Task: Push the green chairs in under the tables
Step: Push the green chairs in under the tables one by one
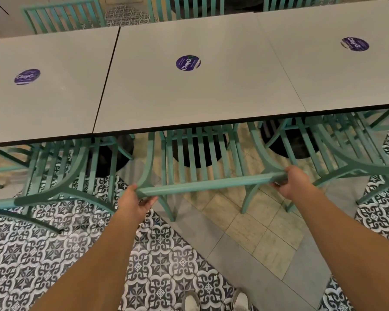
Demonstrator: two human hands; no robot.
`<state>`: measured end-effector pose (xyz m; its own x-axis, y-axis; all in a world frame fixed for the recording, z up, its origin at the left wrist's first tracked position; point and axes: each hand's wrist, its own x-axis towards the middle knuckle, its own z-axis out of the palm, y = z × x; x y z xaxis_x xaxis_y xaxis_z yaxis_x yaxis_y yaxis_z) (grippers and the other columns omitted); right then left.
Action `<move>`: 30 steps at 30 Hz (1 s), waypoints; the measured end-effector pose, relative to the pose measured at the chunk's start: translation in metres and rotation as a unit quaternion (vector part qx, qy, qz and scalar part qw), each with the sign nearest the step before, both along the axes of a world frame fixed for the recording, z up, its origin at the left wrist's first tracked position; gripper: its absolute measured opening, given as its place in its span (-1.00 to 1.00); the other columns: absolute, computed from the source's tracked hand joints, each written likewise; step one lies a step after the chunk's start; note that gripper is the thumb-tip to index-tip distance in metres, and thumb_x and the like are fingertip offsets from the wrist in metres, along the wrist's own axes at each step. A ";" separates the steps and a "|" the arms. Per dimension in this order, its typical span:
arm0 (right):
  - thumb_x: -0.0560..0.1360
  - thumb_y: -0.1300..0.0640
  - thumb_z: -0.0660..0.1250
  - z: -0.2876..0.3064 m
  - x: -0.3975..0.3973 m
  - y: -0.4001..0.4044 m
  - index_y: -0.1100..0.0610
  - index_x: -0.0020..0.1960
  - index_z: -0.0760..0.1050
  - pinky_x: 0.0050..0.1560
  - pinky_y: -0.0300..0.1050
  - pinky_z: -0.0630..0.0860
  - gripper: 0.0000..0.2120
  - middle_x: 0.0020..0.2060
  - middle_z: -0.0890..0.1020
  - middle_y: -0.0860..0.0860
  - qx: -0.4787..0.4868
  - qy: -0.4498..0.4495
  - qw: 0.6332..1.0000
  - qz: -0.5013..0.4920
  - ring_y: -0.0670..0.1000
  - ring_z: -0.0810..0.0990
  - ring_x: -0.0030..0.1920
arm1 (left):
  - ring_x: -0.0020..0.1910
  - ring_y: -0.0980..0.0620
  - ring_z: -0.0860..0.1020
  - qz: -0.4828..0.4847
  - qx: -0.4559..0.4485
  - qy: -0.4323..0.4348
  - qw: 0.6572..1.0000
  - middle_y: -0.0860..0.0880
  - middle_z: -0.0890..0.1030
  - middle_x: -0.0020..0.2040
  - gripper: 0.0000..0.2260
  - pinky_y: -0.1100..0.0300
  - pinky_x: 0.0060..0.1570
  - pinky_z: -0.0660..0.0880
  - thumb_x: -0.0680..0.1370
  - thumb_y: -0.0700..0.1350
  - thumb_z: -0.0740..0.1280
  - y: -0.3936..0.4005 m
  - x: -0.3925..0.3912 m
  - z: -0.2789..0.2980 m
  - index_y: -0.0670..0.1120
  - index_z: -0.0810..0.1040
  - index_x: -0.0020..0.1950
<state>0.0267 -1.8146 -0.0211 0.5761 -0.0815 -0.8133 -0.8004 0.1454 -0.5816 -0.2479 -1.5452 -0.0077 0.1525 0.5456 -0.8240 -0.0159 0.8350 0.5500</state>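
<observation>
A green slatted chair [211, 185] stands in front of me with its seat under the middle grey table [198, 95]. My left hand [134, 202] grips the left end of its top rail. My right hand [289, 181] grips the right end. A second green chair [54, 176] sits tucked under the left table [43, 104], and a third green chair [350, 158] is under the right table [346, 77].
Each table carries a round purple sticker [188, 62]. Black round table bases [195, 151] stand beneath. More green chairs [63, 15] line the far side. The floor mixes patterned tiles [43, 254] and beige tiles [252, 221]. My shoes [216, 300] show at the bottom edge.
</observation>
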 end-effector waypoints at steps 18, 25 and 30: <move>0.57 -0.01 0.26 0.037 -0.084 -0.161 0.12 0.54 0.10 0.34 0.06 0.27 -0.37 0.44 0.29 0.16 -0.415 -0.290 0.772 0.384 0.19 0.29 0.41 | -0.05 0.09 0.54 -0.622 0.531 0.136 0.559 0.07 0.57 0.06 -0.70 0.15 -0.07 0.50 0.57 0.08 0.28 -0.171 0.089 0.048 -0.03 0.52 0.23; 0.55 -0.12 0.22 0.071 -0.051 -0.296 0.05 0.48 0.18 0.29 0.17 0.40 -0.43 0.44 0.29 0.09 -0.512 -0.300 0.710 0.378 0.17 0.37 0.35 | 0.18 -0.03 0.51 -0.655 0.688 0.133 0.283 0.00 0.52 0.24 -0.59 0.07 0.14 0.45 0.58 0.13 0.19 -0.265 0.138 0.097 -0.05 0.44 0.35; 0.57 -0.08 0.22 0.081 -0.001 -0.376 0.16 0.50 0.19 0.39 0.12 0.28 -0.40 0.45 0.30 0.14 -0.522 -0.359 0.676 0.376 0.17 0.28 0.41 | 0.19 -0.05 0.49 -0.640 0.726 0.138 0.209 -0.03 0.51 0.17 -0.65 0.06 0.13 0.40 0.59 0.12 0.16 -0.353 0.200 0.124 -0.05 0.44 0.27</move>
